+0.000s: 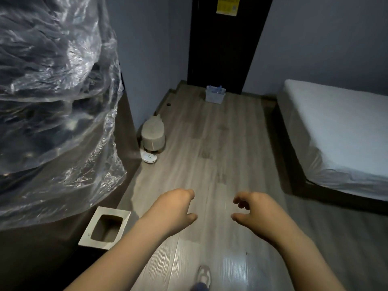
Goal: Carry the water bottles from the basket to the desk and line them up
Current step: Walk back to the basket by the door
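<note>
A pale basket (214, 97) stands on the floor at the far end of the room, against the dark door. Clear water bottles (218, 89) stick up out of it. My left hand (174, 208) and my right hand (251, 211) hover over the wooden floor in the foreground, far from the basket. Both have loosely curled fingers and hold nothing. No desk surface is plainly in view.
Crinkled clear plastic sheeting (52, 101) covers bulky furniture on the left. A square bin (105, 227) sits by it, with a round grey stool (152, 133) and a white disc (149, 158) further along the wall. A white-sheeted bed (336, 133) fills the right side.
</note>
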### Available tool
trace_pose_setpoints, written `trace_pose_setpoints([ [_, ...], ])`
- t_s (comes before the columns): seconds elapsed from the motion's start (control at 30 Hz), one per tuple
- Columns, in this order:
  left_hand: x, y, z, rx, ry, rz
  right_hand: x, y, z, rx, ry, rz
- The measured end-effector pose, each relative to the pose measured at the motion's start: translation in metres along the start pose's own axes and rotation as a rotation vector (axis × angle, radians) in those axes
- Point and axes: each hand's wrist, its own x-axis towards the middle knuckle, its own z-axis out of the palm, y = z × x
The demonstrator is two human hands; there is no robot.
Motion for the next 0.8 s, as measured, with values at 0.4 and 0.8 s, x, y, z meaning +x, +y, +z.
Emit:
trace_pose_setpoints([
  [0.4,0.176,0.029,-0.045,0.062,0.013,-0.036,0.159,0.064,-0.075,0.048,0.044,-0.011],
  [0.8,0.322,0.041,-0.070,0.026,0.015,-0.041,0.289,0.119,-0.135,0.027,0.017,-0.021],
])
